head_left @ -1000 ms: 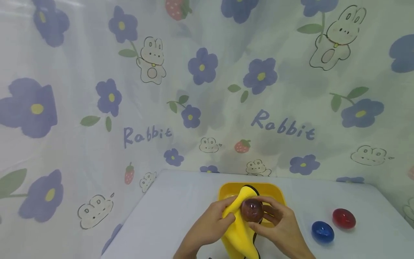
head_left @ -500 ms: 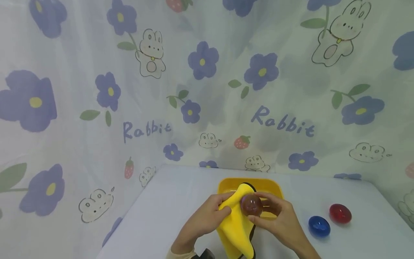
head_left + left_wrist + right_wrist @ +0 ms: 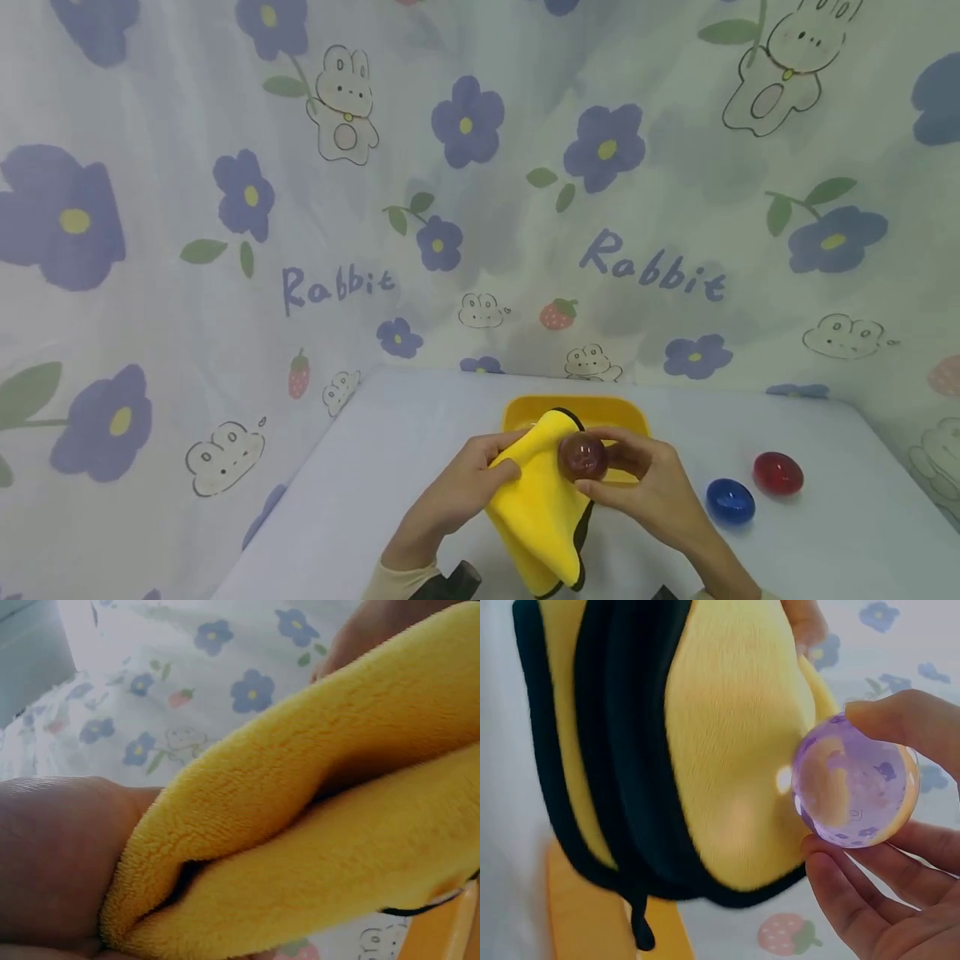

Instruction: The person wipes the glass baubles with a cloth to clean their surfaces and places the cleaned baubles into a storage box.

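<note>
A folded yellow cloth with black edging (image 3: pixel 534 500) hangs from my left hand (image 3: pixel 463 477), whose thumb lies over its near side. In the left wrist view the cloth's thick plush folds (image 3: pixel 300 817) cover most of the picture and hide much of that hand. My right hand (image 3: pixel 651 477) pinches a clear purple ball (image 3: pixel 582 457) between thumb and fingers, at the cloth's right side. The right wrist view shows the see-through ball (image 3: pixel 855 780) right beside the cloth's face (image 3: pixel 739 750), seemingly touching it.
Behind the hands stands a yellow container (image 3: pixel 577 406), partly covered by the cloth. To the right, a blue egg-shaped piece (image 3: pixel 731 502) and a red one (image 3: pixel 778 473) lie on the white table (image 3: pixel 352 492). A flower-and-rabbit patterned curtain (image 3: pixel 517 225) rises behind.
The head view has tilted down a little, so everything sits higher. My left hand and the cloth have shifted slightly left, and more of the cloth's face shows. The ball stays beside it.
</note>
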The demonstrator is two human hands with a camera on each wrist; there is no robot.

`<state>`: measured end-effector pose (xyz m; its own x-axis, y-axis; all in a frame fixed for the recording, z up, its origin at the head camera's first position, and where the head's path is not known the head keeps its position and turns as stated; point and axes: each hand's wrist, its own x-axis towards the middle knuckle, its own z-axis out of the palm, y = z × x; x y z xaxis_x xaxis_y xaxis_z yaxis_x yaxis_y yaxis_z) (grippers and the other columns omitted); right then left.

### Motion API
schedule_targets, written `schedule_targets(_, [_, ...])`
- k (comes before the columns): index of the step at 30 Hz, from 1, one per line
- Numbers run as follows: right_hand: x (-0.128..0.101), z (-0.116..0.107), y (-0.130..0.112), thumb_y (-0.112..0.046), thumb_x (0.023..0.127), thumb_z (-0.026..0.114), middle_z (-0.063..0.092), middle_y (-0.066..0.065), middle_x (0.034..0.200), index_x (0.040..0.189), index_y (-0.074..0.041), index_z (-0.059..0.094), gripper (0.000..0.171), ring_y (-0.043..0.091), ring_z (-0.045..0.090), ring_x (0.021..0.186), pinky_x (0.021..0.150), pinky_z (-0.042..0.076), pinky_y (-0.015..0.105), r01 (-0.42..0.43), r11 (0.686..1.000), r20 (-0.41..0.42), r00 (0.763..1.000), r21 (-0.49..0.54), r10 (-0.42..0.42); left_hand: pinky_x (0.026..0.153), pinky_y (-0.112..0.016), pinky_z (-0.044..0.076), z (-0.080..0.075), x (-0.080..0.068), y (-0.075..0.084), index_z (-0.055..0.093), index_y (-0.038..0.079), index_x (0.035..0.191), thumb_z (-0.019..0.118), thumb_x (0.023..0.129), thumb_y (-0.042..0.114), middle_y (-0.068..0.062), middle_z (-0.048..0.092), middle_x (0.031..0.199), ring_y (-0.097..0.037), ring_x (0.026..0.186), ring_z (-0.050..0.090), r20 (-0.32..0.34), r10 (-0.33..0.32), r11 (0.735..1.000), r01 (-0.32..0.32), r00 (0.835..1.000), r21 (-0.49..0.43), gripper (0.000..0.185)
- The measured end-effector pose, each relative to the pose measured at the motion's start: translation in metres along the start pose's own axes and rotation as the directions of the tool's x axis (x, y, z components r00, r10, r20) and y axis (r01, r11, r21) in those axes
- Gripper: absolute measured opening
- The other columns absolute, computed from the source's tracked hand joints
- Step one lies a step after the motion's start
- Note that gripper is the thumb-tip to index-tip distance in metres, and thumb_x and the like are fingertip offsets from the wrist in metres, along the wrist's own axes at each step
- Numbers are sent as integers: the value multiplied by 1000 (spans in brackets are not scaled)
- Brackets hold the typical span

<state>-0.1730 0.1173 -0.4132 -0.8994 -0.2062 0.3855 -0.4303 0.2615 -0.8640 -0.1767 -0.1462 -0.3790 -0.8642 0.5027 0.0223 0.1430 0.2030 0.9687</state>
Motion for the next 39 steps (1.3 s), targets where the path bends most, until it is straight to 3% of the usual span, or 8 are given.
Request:
schedule_targets(9, [13,-7,-4,-14,78,89,75,13,110,122,-6,72,48,7,73,91,86,58,17,51,998,-12,999,-26,-51,67,-28,60,-11,-26,-10,55,4,146,48,99,9,-3,71,89,-13,67,69,-55,-70,983,60,996,-172,48])
schedule_targets(16, [30,-10,0,-14,80,87,75,17,116,125,-5,71,49,10,74,92,84,59,19,30,999,-7,1000,15,-30,78,-29,61,-10,-43,-26,45,-5,151,51,97,11,-5,71,109,-13,81,69,-115,-160,943,117,980,-312,57])
schedule_targets(27, [49,-2,16,-18,81,86,72,21,118,126,-6,70,49,16,74,91,79,61,23,-49,997,8,999,64,48,89,-32,59,2,-64,-59,39,-8,153,51,95,13,-12,66,127,-16,101,68,-184,-296,887,198,937,-417,63])
schedule_targets(34, [64,8,27,-19,79,88,73,20,119,126,-5,70,52,17,73,86,78,61,23,-107,989,6,994,102,107,92,-31,58,3,-69,-75,35,-12,153,50,94,12,-15,64,130,-16,105,66,-202,-306,874,190,930,-448,65])
schedule_targets(39, [70,18,38,-24,79,89,75,19,115,127,-4,70,56,16,70,85,75,59,22,-164,984,-2,986,74,165,93,-31,57,3,-75,-86,33,-14,153,51,94,12,-16,63,133,-16,108,66,-212,-321,868,197,923,-456,67])
